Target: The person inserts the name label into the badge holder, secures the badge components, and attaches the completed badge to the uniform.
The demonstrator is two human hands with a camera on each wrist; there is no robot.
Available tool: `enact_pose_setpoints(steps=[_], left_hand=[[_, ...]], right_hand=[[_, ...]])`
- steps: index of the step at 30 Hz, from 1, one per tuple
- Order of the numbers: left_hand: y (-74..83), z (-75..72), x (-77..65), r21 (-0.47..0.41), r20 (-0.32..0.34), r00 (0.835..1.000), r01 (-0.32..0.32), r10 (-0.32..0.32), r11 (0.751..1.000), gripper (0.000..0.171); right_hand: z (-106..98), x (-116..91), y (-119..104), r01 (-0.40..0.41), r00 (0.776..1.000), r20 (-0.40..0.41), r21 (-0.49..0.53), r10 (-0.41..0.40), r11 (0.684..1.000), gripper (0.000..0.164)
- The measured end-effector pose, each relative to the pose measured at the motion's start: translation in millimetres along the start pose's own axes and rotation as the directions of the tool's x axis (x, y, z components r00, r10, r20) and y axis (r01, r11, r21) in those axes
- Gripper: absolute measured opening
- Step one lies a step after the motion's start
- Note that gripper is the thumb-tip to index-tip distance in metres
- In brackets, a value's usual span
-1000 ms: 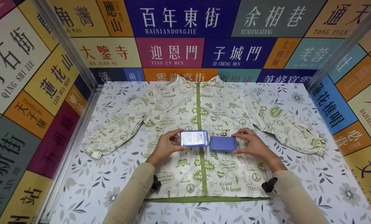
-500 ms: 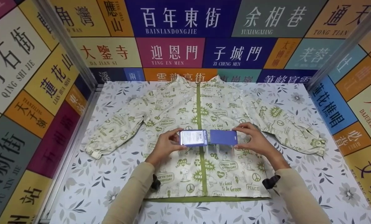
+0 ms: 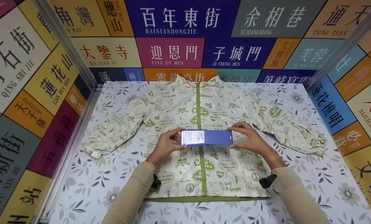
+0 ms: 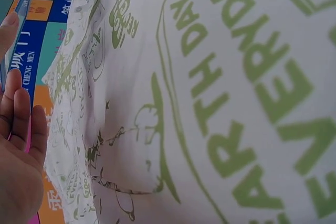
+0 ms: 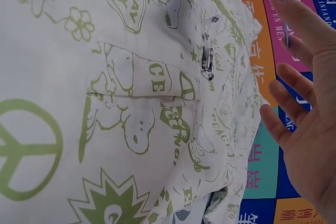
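Observation:
In the head view my left hand (image 3: 166, 143) pinches a small purple-edged case (image 3: 193, 137) by its left end, with a white printed label facing up. My right hand (image 3: 252, 140) holds a flat purple piece (image 3: 219, 137) by its right end, thumb below and fingers above. The purple piece lies end to end with the case, its left edge right at the case's right edge. Beneath both hands a white jacket with green print (image 3: 185, 174) is spread out. From the right wrist, only a thin blue edge (image 5: 286, 38) shows between thumb and finger.
The jacket's sleeves (image 3: 117, 130) spread to both sides on a table with a floral cover (image 3: 337, 189). A zipper pull (image 5: 207, 64) shows on the jacket in the right wrist view. Colourful sign-printed panels (image 3: 185, 18) wall in the back and sides.
The right hand has brought the purple piece up and then left, closing the gap to the labelled case. The left hand stays nearly still.

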State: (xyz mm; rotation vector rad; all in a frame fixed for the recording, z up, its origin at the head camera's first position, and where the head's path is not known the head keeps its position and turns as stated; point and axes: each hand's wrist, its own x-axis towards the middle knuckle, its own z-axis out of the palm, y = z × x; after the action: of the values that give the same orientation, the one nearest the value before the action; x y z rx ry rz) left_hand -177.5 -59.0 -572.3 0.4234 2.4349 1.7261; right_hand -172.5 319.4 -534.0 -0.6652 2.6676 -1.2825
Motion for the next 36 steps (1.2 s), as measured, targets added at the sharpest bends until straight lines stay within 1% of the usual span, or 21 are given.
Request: enact_pose_setpoints(steps=[4,11,19,22,27,30,36], left_hand=[[0.6,0.3,0.9,-0.002,0.000,1.000,0.002,-0.002,1.000,0.077],[1.5,2.0,1.2,-0.002,-0.002,1.000,-0.005,0.005,1.000,0.077],[0.5,2.5,1.1,-0.002,0.002,1.000,-0.006,0.006,1.000,0.077],[1.6,2.3,0.8,-0.009,0.007,1.000,0.012,-0.012,1.000,0.078],[3.3,2.0,0.1,-0.029,0.016,0.998,0.063,-0.062,0.998,0.081],[3.1,2.4,0.6,-0.016,0.011,0.998,0.058,-0.058,0.998,0.081],[2.6,2.9,0.5,0.001,0.005,0.999,0.040,-0.040,0.999,0.080]], right_hand=[[0.8,1.5,-2.0,-0.009,1.000,0.004,-0.007,0.009,1.000,0.070],[3.1,3.5,-3.2,-0.033,0.999,0.013,0.019,0.032,0.999,0.066],[4.0,3.8,-4.5,-0.035,0.999,0.020,-0.006,0.035,0.999,0.067],[3.4,3.6,-4.9,-0.040,0.999,0.024,-0.033,0.040,0.999,0.068],[3.8,4.3,-4.8,-0.038,0.999,0.020,-0.074,0.039,0.997,0.069],[4.7,5.1,-4.3,-0.020,1.000,0.016,-0.075,0.022,0.997,0.069],[5.9,6.0,-3.7,-0.020,1.000,0.014,-0.064,0.021,0.998,0.069]])
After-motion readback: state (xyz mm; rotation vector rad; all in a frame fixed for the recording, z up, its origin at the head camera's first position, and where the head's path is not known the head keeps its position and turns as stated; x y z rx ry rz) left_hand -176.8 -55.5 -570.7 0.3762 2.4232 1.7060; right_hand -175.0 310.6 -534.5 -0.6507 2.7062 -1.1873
